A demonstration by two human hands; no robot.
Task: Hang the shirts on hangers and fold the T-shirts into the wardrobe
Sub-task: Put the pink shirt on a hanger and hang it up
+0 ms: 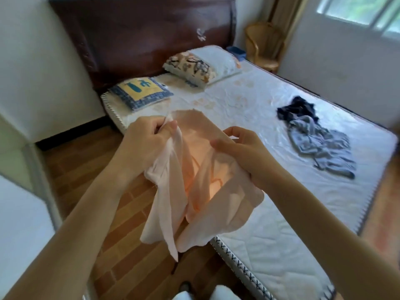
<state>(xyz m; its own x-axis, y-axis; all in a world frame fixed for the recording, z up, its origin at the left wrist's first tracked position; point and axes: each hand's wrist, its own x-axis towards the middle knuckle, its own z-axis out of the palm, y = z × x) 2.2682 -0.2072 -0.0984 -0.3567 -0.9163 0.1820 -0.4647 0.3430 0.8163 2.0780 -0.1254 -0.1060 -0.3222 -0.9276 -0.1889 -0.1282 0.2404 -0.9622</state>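
Note:
A pale pink garment (pixel 201 191) hangs in the air in front of me, above the wooden floor and the near edge of the bed. My left hand (pixel 147 139) grips its upper left edge with curled fingers. My right hand (pixel 242 152) pinches the fabric on the right side, with cloth bunched under the palm. The lower part of the garment droops loose below both hands. A grey crumpled garment (pixel 322 146) and a dark navy one (pixel 298 110) lie on the white mattress (pixel 249 109) to the right.
Two pillows lie by the dark wooden headboard (pixel 140 33): a blue and yellow one (pixel 140 92) and a floral one (pixel 201 64). A wicker chair (pixel 264 44) stands in the far corner. A white cabinet edge (pixel 36 169) is at my left.

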